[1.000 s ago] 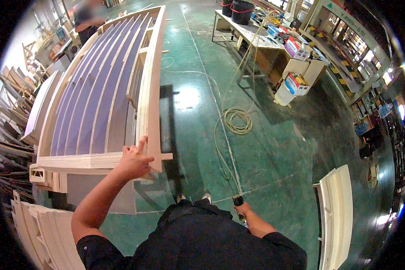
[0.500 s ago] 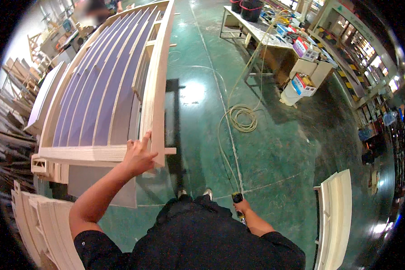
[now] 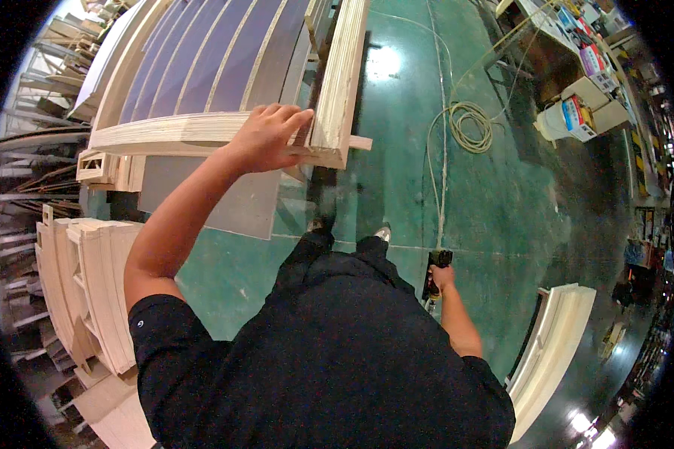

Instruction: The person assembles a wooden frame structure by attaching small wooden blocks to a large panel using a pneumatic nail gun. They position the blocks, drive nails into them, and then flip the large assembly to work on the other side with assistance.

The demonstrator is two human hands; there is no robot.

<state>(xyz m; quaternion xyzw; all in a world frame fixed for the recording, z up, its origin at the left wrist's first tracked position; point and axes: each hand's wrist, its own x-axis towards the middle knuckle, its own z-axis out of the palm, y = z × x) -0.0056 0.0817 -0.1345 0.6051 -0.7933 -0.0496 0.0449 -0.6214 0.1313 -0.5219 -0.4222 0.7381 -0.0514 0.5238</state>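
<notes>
A large pale wooden frame (image 3: 180,130) with curved slats over purplish panels stands at the upper left. My left hand (image 3: 269,136) is on its near rail close to the right corner, fingers bent over the top edge. Beside the hand, the frame's right-hand rail (image 3: 340,82) runs away from me, and a short wooden piece (image 3: 361,143) juts out past the corner. Low at my right side, my right hand (image 3: 442,277) grips a black air nailer (image 3: 440,259), apart from the frame. Its tip is hard to make out.
A thin air hose (image 3: 470,127) lies coiled on the green floor and leads to the nailer. Behind it are a workbench (image 3: 550,26) and a white bucket (image 3: 553,123). Curved wooden parts stand at lower left (image 3: 101,292) and lower right (image 3: 553,352). A grey panel (image 3: 210,196) sits under the frame.
My view has tilted down and shifted left, and I stand closer to the frame. My left hand has gone from pointing fingers to bending over the near rail. The nailer stays in my right hand.
</notes>
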